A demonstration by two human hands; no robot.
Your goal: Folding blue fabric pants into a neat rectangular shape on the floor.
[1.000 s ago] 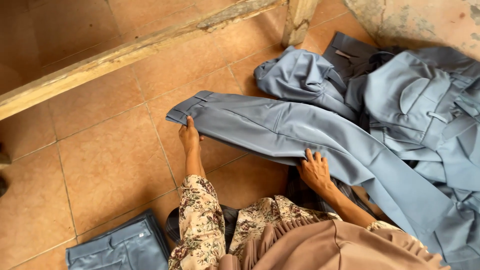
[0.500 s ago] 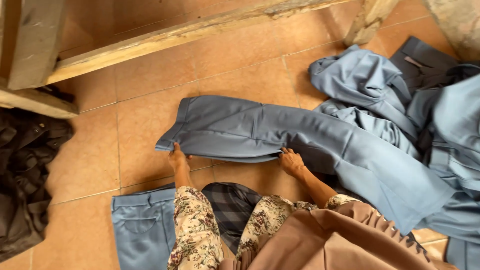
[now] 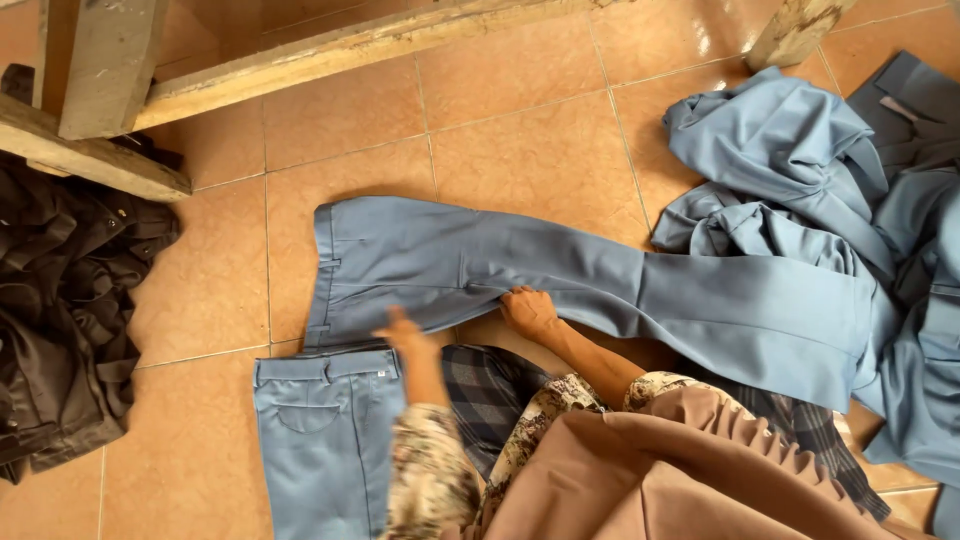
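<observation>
A pair of light blue trousers (image 3: 560, 275) lies flat across the orange tiled floor (image 3: 520, 130), waistband to the left, legs running right. My right hand (image 3: 528, 310) presses on the near edge of the trousers at the crotch, fingers gripping the cloth. My left hand (image 3: 405, 335) is blurred, hovering open over the near edge by the waistband. A second folded pair of blue trousers (image 3: 320, 440) lies just below my left hand, waistband up. My patterned sleeves and a brown garment fill the bottom middle.
A heap of blue garments (image 3: 800, 170) lies at the right. Dark brown clothes (image 3: 60, 320) are piled at the left under a rough wooden frame (image 3: 90, 110). A wooden beam (image 3: 380, 40) crosses the top, with a post (image 3: 795, 30) at upper right.
The view has shifted right and closer. My left hand has lifted off the waistband edge and moves in a blur; my right hand stays on the trousers' near edge.
</observation>
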